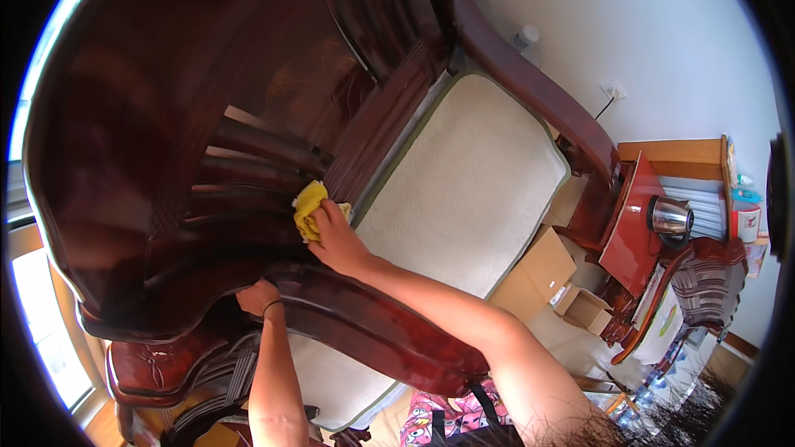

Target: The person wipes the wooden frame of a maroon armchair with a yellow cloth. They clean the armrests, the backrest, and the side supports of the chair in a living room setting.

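My right hand [338,239] presses a yellow cloth [308,210] against the lower back of a dark, glossy wooden armchair [379,149], near the foot of its slats. The cloth is bunched under the fingers, and its edge looks pale. Over the chair's seat lies a light cushion pad [466,167] with a green border. My left hand [259,298], with a dark band at the wrist, rests at the rear end of the wooden armrest [379,323], where it meets the backrest. Its fingertips are hidden behind the wood, so its grip does not show.
Open cardboard boxes [534,273] lie on the floor beyond the seat. A metal kettle [671,221] stands on a red surface [627,230] at the right. Another wooden chair [708,285] is nearby, and more carved seating [161,366] is at lower left. A wall socket [613,90] holds a plug.
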`<state>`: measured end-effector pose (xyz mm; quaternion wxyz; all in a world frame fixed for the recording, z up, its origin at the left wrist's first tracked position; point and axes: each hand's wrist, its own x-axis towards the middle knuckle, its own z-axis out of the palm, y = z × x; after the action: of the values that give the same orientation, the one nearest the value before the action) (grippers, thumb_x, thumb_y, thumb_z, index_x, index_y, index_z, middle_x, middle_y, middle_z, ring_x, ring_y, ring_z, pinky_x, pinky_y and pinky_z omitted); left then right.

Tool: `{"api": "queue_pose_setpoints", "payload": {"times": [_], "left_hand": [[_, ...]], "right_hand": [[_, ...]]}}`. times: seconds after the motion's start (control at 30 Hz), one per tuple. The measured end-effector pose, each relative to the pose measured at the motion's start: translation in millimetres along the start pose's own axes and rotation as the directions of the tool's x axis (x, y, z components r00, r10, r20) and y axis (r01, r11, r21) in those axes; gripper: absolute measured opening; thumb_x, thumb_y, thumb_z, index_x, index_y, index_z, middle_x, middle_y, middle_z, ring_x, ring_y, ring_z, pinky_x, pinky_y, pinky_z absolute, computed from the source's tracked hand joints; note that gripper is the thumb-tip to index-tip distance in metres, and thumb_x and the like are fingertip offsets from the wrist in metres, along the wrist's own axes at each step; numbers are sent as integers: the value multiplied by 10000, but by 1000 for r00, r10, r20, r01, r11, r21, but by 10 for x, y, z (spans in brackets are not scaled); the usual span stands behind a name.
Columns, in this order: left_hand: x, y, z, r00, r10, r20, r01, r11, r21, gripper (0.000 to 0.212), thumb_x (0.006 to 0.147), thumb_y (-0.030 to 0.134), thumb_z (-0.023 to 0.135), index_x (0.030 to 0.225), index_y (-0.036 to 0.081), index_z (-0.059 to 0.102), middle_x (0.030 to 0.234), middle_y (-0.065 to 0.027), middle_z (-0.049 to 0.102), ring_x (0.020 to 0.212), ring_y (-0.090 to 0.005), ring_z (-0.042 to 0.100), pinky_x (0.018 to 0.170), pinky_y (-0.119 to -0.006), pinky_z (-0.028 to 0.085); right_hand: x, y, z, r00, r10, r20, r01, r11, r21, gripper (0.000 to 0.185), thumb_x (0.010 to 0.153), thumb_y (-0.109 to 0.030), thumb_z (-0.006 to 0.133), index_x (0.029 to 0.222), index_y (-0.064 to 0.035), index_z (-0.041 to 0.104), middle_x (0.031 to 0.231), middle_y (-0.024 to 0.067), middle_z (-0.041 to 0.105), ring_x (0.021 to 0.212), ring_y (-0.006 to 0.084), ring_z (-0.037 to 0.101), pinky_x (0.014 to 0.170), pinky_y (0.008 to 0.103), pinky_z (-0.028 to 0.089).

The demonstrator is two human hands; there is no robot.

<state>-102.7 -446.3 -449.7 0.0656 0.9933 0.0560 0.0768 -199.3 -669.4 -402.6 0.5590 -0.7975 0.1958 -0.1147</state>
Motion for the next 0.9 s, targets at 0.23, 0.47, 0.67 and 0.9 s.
{"api": "queue_pose_setpoints", "payload": {"times": [0.23, 0.47, 0.67, 0.9], "left_hand": [[-28, 194, -130, 1000, 5, -28, -5, 1000, -8, 485, 867, 396, 464, 846, -55, 640, 865, -297, 624, 810, -486, 587, 695, -561, 451], [-31, -22, 0, 999, 7, -52, -6, 1000, 9, 467, 872, 391, 479, 898, -49, 633, 910, -288, 629, 840, -472, 585, 707, -543, 453], [-52, 263, -195, 999, -36, 0, 35, 998, -42, 455, 870, 379, 503, 924, -55, 627, 950, -274, 633, 893, -456, 582, 752, -525, 453], [-39, 128, -154, 999, -38, -27, 35, 994, -108, 400, 805, 354, 597, 923, -26, 637, 964, -247, 646, 879, -447, 594, 742, -501, 473]], "right_hand": [[258, 462, -765, 987, 24, -158, -26, 1000, -7, 548, 718, 8, 599, 1213, 50, 366, 1121, 247, 394, 1107, 435, 415, 976, 415, 371], [1164, 269, -1539, 895, -30, -445, 10, 999, -48, 665, 763, 15, 592, 1341, 56, 267, 1148, 208, 369, 1112, 363, 414, 995, 366, 350], [1052, -67, -1043, 853, 157, -497, -118, 987, 110, 726, 773, -78, 609, 1369, 78, 223, 1209, 219, 347, 1150, 347, 394, 1004, 406, 336], [278, -914, 303, 981, 49, -186, 12, 951, 310, 566, 747, -52, 609, 1221, 43, 316, 1124, 233, 340, 1093, 415, 386, 975, 455, 331]]}}
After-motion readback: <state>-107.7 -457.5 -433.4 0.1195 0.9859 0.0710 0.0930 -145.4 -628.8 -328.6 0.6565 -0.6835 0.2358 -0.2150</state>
